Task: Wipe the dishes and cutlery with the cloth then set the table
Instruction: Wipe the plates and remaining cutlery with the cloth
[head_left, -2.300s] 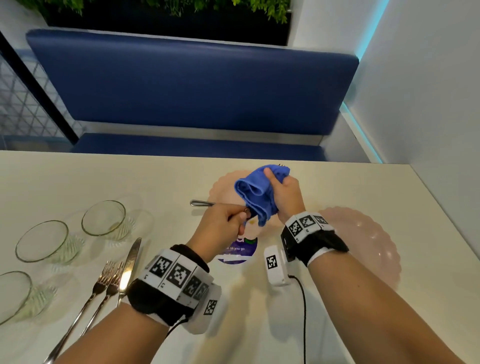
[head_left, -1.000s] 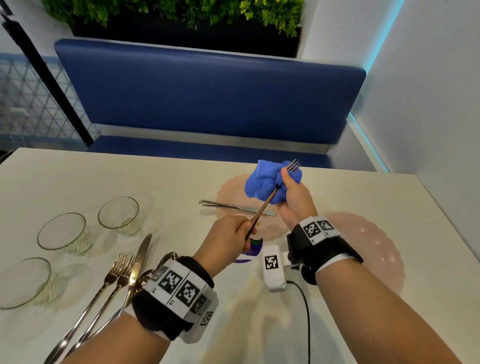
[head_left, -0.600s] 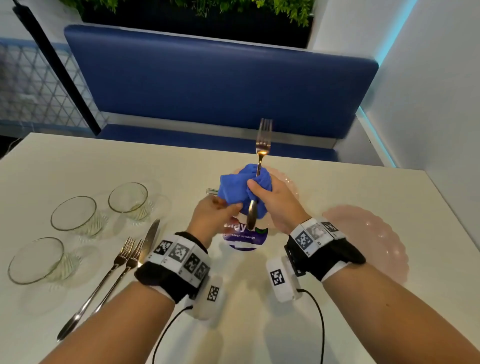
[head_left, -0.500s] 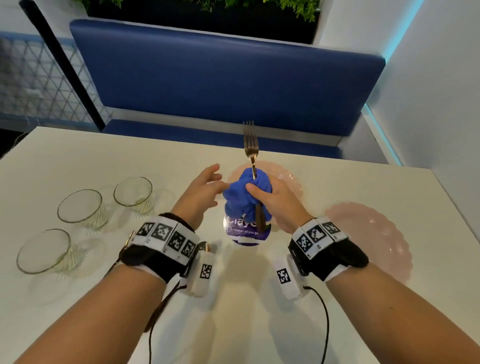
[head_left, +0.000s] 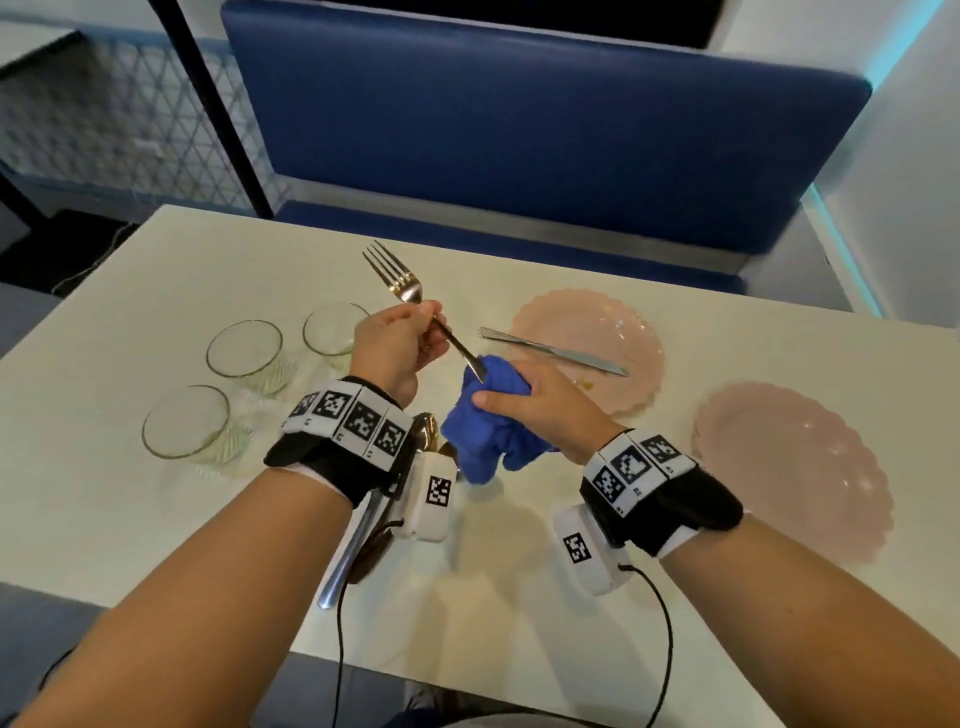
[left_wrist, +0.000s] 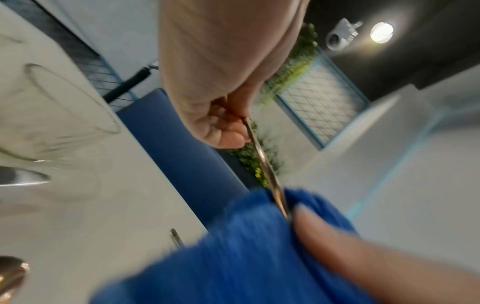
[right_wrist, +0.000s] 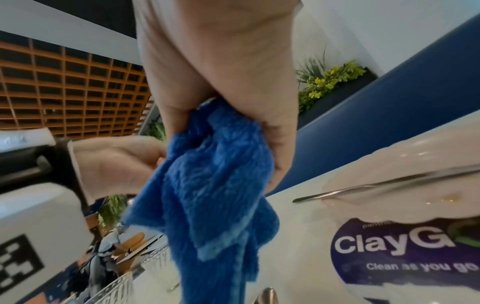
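My left hand (head_left: 410, 338) pinches a metal fork (head_left: 395, 278) just below its tines, which point up and to the left above the table. The fork's handle (left_wrist: 270, 174) runs down into a bunched blue cloth (head_left: 493, 426), and my right hand (head_left: 524, 400) grips that cloth around the handle's end. The cloth (right_wrist: 215, 185) hangs loose below my right palm. Two pink scalloped plates lie on the white table (head_left: 156, 291): one (head_left: 613, 317) beyond my right hand with a knife (head_left: 550, 351) across it, the other (head_left: 810, 467) at the right.
Three glass bowls (head_left: 244, 348) (head_left: 332, 327) (head_left: 184, 421) stand at the left. More cutlery (head_left: 358, 530), including a spoon, lies partly hidden under my left wrist. A round purple sticker (right_wrist: 405, 253) marks the table. A blue bench (head_left: 519, 130) runs behind, a white wall at the right.
The fork passed from my right hand to my left, which now holds it near the tines. My right hand with the cloth slid down to the handle's end. The view swung left.
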